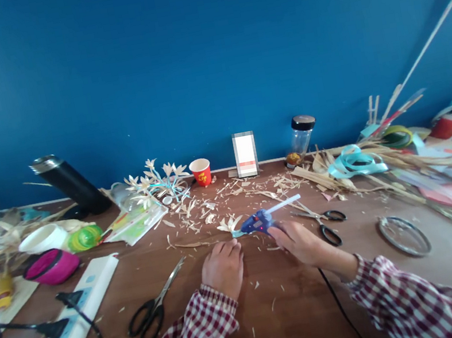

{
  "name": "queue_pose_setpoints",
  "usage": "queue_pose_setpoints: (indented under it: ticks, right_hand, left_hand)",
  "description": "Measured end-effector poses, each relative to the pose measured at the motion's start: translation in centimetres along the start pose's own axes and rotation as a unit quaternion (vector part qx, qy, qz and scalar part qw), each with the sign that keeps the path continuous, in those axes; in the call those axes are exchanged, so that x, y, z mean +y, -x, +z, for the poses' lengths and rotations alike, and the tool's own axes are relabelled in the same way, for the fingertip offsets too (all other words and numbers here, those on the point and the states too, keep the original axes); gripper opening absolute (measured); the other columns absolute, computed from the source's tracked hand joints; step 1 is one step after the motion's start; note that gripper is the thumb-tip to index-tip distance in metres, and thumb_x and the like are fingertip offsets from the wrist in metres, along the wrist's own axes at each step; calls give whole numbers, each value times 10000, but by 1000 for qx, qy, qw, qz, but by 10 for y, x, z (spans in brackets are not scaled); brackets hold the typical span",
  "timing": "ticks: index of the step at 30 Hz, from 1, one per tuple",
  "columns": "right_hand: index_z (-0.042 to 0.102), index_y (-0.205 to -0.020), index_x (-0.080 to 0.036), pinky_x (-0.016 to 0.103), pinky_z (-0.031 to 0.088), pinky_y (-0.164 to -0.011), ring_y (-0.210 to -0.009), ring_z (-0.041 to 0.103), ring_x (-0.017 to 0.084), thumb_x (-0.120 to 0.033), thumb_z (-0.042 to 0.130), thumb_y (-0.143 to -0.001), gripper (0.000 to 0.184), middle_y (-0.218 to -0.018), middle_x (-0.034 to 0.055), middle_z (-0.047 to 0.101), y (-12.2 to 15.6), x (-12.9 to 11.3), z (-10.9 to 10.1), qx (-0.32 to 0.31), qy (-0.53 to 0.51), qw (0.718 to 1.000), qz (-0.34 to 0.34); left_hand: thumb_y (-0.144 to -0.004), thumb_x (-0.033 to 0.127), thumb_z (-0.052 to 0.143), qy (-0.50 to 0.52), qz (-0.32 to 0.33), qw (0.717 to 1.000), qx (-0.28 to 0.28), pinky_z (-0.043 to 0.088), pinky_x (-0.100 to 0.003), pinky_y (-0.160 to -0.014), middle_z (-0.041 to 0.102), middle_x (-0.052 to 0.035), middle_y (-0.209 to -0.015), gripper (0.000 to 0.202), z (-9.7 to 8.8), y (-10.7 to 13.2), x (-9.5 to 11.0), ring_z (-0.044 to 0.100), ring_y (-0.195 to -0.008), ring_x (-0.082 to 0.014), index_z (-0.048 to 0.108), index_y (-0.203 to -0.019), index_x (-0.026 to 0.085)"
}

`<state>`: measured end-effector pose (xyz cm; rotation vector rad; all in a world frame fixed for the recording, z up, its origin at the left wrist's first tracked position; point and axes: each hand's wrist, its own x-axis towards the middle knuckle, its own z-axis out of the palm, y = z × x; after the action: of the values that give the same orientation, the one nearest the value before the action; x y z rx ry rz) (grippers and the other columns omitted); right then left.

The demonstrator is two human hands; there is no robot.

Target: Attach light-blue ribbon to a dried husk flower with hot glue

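Checked sleeves (196, 334), glue gun (258, 222) pointing left, axis crosswise

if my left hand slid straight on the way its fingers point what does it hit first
Most likely the pale flower, just ahead of the left hand, with the blue glue gun close beside it. Depth is unclear; hand and flower may be touching.

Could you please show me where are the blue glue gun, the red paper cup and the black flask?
Blue glue gun (257, 223), head view: on the middle of its body.
Red paper cup (201, 175), head view: on its front wall.
Black flask (76, 185), head view: on the middle of its side.
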<state>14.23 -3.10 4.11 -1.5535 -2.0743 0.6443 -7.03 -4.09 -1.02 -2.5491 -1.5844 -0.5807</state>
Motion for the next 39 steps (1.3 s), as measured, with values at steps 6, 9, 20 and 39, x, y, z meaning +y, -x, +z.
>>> queue_pose_setpoints:
  ticks: [6,9,20,39]
  right_hand:
    - [549,-799,-179,261,409,-583,-580,557,149,-399,319,-932,345,-628,17,601,17,9,-18,3,-5,1000,2]
    - [537,-1029,-163,294,439,-646,-710,604,190,-374,350,-915,304,-812,69,657,35,19,-29,78,59,995,11]
    - [489,-1095,-159,362,460,-717,-885,592,274,-359,387,-869,318,-969,121,629,123,115,-72,230,325,900,177]
    - [500,-1132,-152,383,464,-704,-842,584,289,-366,391,-857,365,-945,137,620,163,146,-81,188,405,837,316]
  left_hand:
    - [-870,197,482,-4,2,1000,6,509,-356,-790,680,-49,-1056,212,0,0,-1,586,-958,-209,644,-1006,186]
    - [-871,187,475,-3,9,1000,9,509,-358,-803,678,-44,-1063,214,0,-1,-2,587,-964,-209,640,-1007,185]
    - [-867,200,469,-10,15,1000,23,533,-380,-777,696,-52,-1046,244,0,-2,-4,609,-944,-228,685,-976,182]
    - [-877,213,455,-31,35,999,26,535,-376,-801,695,-46,-1055,263,4,0,-8,614,-941,-223,688,-996,187]
